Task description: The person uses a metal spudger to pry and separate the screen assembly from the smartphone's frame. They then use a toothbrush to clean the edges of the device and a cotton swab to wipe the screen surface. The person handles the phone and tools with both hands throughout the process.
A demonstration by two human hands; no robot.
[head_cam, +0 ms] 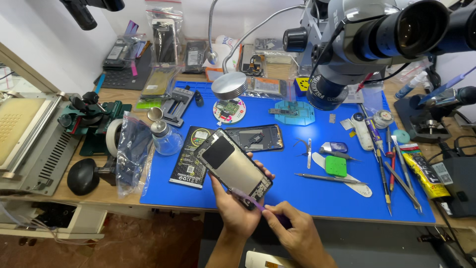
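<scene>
A phone (233,167) with its back off sits low in the middle of the frame, tilted, above the front edge of the blue mat (297,193). The left hand (238,211) holds it from below, fingers wrapped round its edges. The right hand (292,233) pinches a thin purple tool (253,202), its tip touching the phone's lower end. Just left of the phone lies a black battery (188,158). Behind it lies a dark phone frame (255,138). A microscope (367,34) hangs at the upper right.
</scene>
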